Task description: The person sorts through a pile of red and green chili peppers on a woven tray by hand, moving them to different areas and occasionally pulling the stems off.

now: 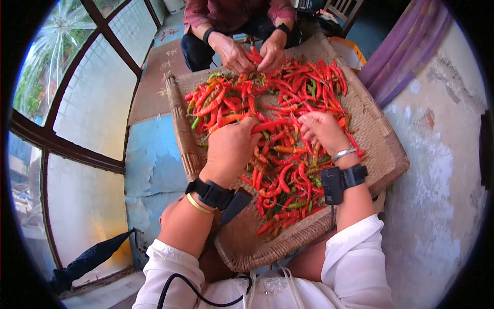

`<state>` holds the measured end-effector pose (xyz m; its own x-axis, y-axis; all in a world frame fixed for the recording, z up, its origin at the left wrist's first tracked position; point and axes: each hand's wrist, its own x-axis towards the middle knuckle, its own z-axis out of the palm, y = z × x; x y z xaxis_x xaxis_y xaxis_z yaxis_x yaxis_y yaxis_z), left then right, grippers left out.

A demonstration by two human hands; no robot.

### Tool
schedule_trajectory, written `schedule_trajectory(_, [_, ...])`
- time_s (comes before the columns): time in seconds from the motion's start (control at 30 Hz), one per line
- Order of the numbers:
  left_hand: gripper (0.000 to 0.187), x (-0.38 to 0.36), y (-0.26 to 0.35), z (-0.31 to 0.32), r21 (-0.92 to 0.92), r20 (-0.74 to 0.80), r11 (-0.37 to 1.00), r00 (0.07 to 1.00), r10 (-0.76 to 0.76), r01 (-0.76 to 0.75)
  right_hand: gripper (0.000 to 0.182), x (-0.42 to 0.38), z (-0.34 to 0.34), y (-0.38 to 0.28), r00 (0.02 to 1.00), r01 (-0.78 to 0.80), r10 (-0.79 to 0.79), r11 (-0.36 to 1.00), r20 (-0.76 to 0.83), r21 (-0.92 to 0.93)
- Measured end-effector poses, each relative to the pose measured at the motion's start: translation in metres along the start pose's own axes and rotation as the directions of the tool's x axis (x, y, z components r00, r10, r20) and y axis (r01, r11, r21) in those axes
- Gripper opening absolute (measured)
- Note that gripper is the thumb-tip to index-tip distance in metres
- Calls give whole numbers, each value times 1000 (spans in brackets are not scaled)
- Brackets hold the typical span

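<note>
My left hand (234, 141) is closed around a red chili pepper (270, 125), which points right toward my other hand. At the pepper's stem end, my right hand (321, 133) has its fingers pinched together; what lies between them is too small to make out. Both hands are above a woven tray (381, 141) that holds a heap of chili peppers (283, 180), mostly red with some orange and green ones.
Across the tray sits another person (226, 15), whose two hands (252, 54) hold red peppers over its far edge. Windows (85, 92) line the left, a peeling wall (432, 180) and purple curtain (406, 51) the right. A folded dark umbrella (95, 257) leans at lower left.
</note>
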<state>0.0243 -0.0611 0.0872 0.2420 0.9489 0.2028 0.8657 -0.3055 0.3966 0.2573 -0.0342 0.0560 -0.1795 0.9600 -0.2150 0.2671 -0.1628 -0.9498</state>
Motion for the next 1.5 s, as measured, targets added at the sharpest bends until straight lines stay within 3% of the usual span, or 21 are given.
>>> schedule_trajectory(0.03, [27,2,-8,0,55,-49,998,999,-8,10,28,11,-3,17,995,4,-18,991,-101,-137])
schedule_trajectory(0.07, [27,4,-13,-3,63,-71,998,997,-5,9,25,16,-2,34,948,242,-294,915,-122,-323])
schedule_trajectory(0.1, [28,6,-17,-7,178,8,981,997,-78,75,22,18,-5,39,984,135,-171,910,-58,-393])
schedule_trajectory(0.13, [30,6,-19,-8,292,85,947,983,-163,132,22,18,-5,47,977,156,-208,838,-41,-523])
schedule_trajectory(0.27, [39,2,-20,-7,230,142,969,982,-126,91,23,18,7,58,984,95,-175,626,-21,-774])
schedule_trajectory(0.37, [36,2,-7,-5,108,166,994,986,-16,-2,20,19,11,61,981,116,-196,562,4,-819])
schedule_trajectory(0.57, [30,6,-3,12,-45,119,984,977,178,-173,14,21,13,40,912,221,-389,734,-131,-643])
schedule_trajectory(0.63, [37,2,-1,15,-124,12,971,978,209,-206,12,0,19,12,996,83,-92,961,-19,-265])
schedule_trajectory(0.7, [44,2,-4,20,-87,5,964,968,252,-251,12,-15,23,-4,995,81,-70,981,68,-177])
schedule_trajectory(0.77, [47,3,-2,26,-176,35,933,945,325,-315,13,-27,23,-12,945,-18,47,996,325,-92])
schedule_trajectory(0.8, [37,0,7,18,-204,40,930,947,320,-305,14,-31,24,-18,920,-43,62,997,386,-59])
schedule_trajectory(0.9, [26,2,8,25,-193,248,924,895,371,-329,14,-31,21,-18,894,-70,52,997,445,25])
schedule_trajectory(0.97, [17,2,3,32,-183,250,918,886,391,-353,15,-29,15,-15,885,-100,58,993,462,66])
schedule_trajectory(1.03, [17,3,1,25,-52,221,942,916,335,-332,18,-20,9,-5,954,-46,1,989,301,142])
schedule_trajectory(1.07, [17,4,-1,20,-51,219,942,917,334,-331,20,-14,6,-3,986,79,-90,993,139,86])
schedule_trajectory(1.1, [17,4,-3,13,56,179,967,955,236,-249,18,-8,2,-5,999,16,-13,997,-31,74])
schedule_trajectory(1.17, [17,2,-14,3,171,123,973,983,134,-154,23,11,-10,17,913,185,-324,870,-248,-457])
schedule_trajectory(1.2, [12,1,-21,-1,225,87,968,991,98,-115,23,16,-12,20,911,193,-331,870,-247,-454])
schedule_trajectory(1.27, [8,1,-26,-6,280,54,957,997,57,-70,35,21,-10,26,843,78,-475,574,-253,-815])
schedule_trajectory(1.37, [30,-2,-33,-8,262,37,961,995,-95,82,44,25,-5,44,920,-60,-314,476,-233,-877])
schedule_trajectory(1.5, [30,-2,-20,-8,97,92,995,996,1,-10,47,33,-13,65,930,-22,-318,458,-186,-889])
